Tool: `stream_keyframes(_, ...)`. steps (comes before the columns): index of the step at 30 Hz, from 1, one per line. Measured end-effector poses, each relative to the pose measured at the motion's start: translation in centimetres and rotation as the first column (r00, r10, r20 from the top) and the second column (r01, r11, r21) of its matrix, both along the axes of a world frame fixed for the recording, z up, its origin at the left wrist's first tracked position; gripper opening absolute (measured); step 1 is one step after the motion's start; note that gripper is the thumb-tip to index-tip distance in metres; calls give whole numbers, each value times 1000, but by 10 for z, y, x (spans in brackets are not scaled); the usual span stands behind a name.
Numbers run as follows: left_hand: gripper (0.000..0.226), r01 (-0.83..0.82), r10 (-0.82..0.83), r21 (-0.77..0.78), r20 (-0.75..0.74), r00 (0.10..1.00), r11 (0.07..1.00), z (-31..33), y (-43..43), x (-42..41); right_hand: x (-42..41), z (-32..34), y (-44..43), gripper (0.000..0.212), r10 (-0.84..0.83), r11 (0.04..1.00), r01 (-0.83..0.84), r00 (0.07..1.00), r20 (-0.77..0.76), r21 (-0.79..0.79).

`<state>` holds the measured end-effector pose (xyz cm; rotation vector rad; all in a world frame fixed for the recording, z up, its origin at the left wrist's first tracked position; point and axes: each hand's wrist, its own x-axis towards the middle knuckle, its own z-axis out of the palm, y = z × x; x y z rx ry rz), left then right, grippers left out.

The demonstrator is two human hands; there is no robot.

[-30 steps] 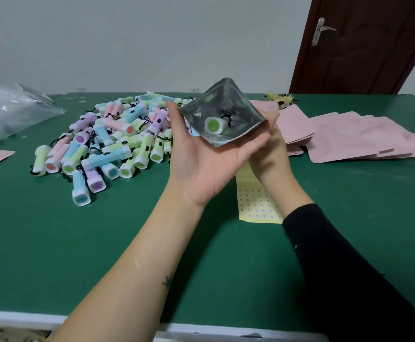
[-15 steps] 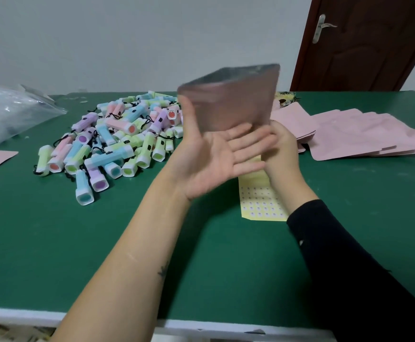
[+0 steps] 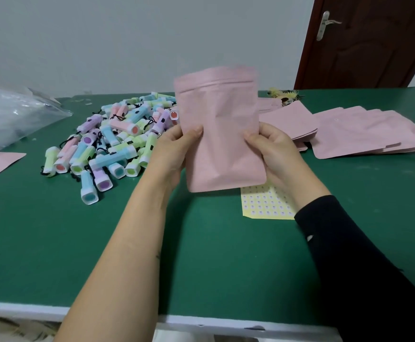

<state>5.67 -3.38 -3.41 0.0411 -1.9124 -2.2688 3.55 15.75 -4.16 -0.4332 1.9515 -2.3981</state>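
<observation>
Pouch: one pink zip pouch [image 3: 222, 134], upright, held just above the sticker sheet [image 3: 267, 204].
Hands: left hand [image 3: 174, 150] and right hand [image 3: 274, 149] were apart, each pinching one side edge.
Risk: an unsealed zip strip [image 3: 216, 83] could spill whatever was inside if the pouch tipped.
Counts: one sheet; dozens of torches [image 3: 117, 144] left of it; several flat pouches [image 3: 364, 129] right of it.

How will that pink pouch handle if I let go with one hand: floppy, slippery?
Probably fairly stiff: the pink pouch stands upright though the left hand and right hand grip only its lower sides. Likely light: thumb-and-fingers pinches alone carry it. Mid-panel creases suggest it dents easily.
</observation>
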Motion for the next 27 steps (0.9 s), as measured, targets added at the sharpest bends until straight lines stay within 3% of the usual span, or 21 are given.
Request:
stream_keyframes(3,8,-14,13,60,14,1000,998,0,1,-1,0,-4,0,17,89,996,-88,994,67,-23)
stream_keyframes(7,26,53,-58,73,66,996,996,0,3,0,-1,-9,-3,18,56,997,-62,988,145,41)
stream_keyframes(12,15,76,-76,12,73,994,997,-2,3,-1,1,-7,-6,24,54,997,-61,984,167,39)
stream_keyframes(21,46,118,-111,-39,144,983,992,-2,5,3,6,-4,-9,13,-28,993,8,987,157,122)
stream_keyframes(27,19,105,-91,-53,213,973,993,-4,10,2,10,-4,-13,29,-56,990,34,986,159,136)
